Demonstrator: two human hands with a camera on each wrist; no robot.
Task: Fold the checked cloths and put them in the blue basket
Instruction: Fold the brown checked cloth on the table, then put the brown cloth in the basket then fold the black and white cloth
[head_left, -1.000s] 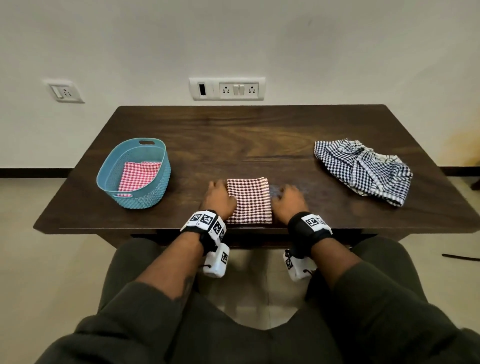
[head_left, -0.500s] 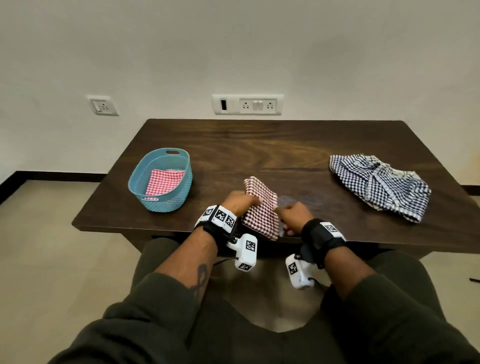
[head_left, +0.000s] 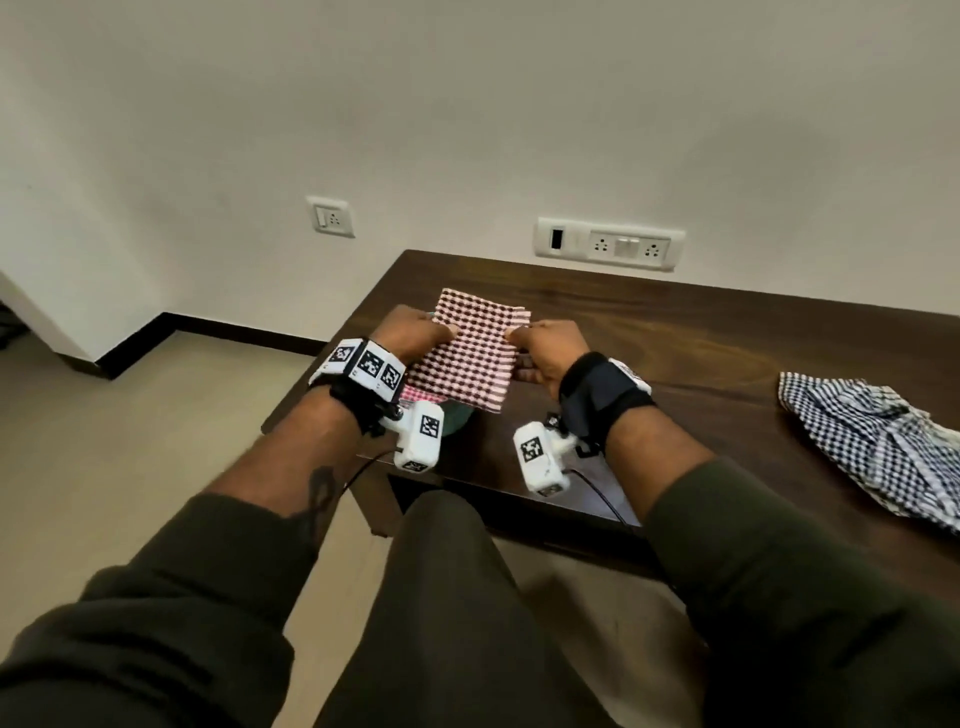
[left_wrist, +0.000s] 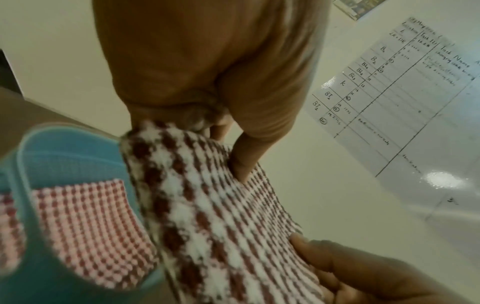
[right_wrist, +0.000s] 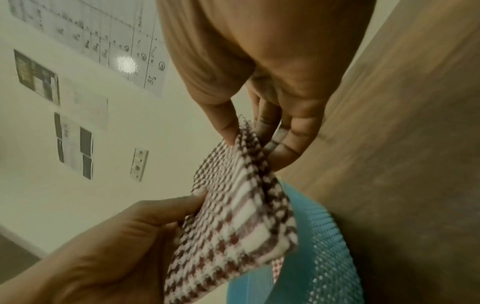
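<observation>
Both hands hold a folded brown-and-white checked cloth in the air at the table's left end. My left hand pinches its left edge and my right hand pinches its right edge. The blue basket sits directly below, mostly hidden by the cloth in the head view. A folded red checked cloth lies inside it. In the right wrist view the held cloth hangs just above the basket's rim. A crumpled dark blue checked cloth lies on the table at the right.
The dark wooden table stands against a white wall with a socket strip and a single switch. The basket is near the table's left edge, with bare floor beyond. My knees are under the front edge.
The folded brown cloth has been lifted off the table's front middle and carried left over the basket, held by both hands. The head view has swung to the left.
</observation>
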